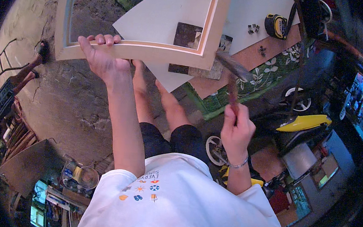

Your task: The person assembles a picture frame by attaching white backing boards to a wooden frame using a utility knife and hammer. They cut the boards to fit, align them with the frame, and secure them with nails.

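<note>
My left hand point(106, 63) is closed around the lower rail of a pale wooden frame point(152, 50), near its left corner, with the fingertips over the inner edge. My right hand point(237, 130) is wrapped round the handle of a hammer point(235, 70). The hammer's head is slightly blurred and close beside the frame's lower right corner; whether they touch I cannot tell. Under that corner lie dark, worn flat pieces point(187, 33) on a white board point(164, 12).
A black and yellow tape measure point(276, 26) and small dark metal bits point(253, 29) lie right of the frame. Brown board point(207, 86) and green leaf-patterned cloth point(216, 104) extend below. A yellow and black motorbike point(304, 122) stands right; another person point(3, 97) is far left.
</note>
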Motion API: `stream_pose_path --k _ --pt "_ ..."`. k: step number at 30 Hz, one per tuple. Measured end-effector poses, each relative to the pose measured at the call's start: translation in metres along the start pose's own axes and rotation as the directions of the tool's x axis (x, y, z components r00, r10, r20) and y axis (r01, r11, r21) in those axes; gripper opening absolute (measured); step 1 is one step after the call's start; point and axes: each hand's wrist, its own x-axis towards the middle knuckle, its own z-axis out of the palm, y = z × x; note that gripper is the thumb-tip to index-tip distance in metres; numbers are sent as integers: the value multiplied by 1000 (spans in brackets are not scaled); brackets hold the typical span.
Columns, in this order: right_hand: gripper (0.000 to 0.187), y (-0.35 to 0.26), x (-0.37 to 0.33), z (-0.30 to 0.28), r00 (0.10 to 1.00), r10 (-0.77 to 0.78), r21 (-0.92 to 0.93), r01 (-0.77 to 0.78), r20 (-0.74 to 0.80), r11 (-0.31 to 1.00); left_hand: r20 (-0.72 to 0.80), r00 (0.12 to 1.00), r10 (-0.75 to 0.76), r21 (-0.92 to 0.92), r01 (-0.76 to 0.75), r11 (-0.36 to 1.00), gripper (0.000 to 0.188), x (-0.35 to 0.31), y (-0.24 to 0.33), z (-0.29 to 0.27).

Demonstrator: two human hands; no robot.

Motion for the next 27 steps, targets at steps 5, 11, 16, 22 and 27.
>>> stream_pose_path --k 5,11,16,22,27 --pt "33 -28 -22 -37 978 -39 399 120 -204 909 -7 998 60 63 -59 996 33 -6 1 5" --pt "19 13 -29 6 997 -78 78 77 0 994 -50 994 101 90 -96 991 34 -18 3 20" --pt "21 -8 -20 -6 990 9 -132 -28 -143 991 -122 986 115 40 -111 993 34 -20 2 14" --pt "16 -6 -19 14 995 -14 132 28 -100 991 -109 986 124 55 -119 991 36 -20 -4 14" --pt "21 12 -28 16 971 239 66 -238 -2 969 -117 987 113 28 -110 993 36 -21 -3 15"
